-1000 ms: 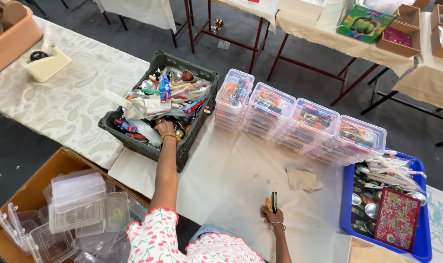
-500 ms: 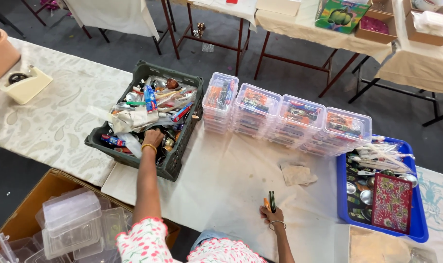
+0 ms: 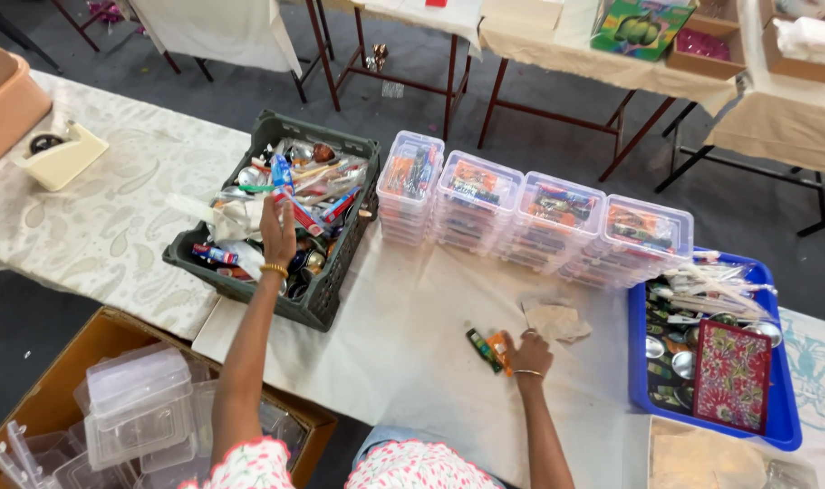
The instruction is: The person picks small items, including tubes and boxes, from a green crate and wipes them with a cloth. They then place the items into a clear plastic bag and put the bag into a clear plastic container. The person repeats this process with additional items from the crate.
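**Left hand in the crate, right hand by two small items on the cloth**

The dark green crate [image 3: 326, 299] sits left of centre in the frame, heaped with small packets, tubes, round metal tins and crumpled plastic wrap. The left hand [image 3: 278, 228] is raised over this heap with its fingers closed round a red and blue tube [image 3: 290, 201]; the tube's long axis runs from upper left to lower right, its blue end up and away from the person.

Right of the crate, a row of clear lidded boxes [image 3: 539, 222] stands in four stacks across the middle of the frame, each filled with colourful packets. At the right edge a blue tray [image 3: 639, 362] holds metal tins, wrapped utensils and a red patterned pouch [image 3: 731, 374]. In the lower left corner a cardboard box [image 3: 68, 380] holds empty clear plastic containers [image 3: 136, 407].

The right hand [image 3: 528, 351] rests on the cream cloth [image 3: 412, 335] in the lower centre, fingers loosely curled and holding nothing, touching a small orange packet [image 3: 500, 349]. Just left of it lies a dark green stick [image 3: 480, 349]. Both lie flat, side by side, long axes running from upper left to lower right.
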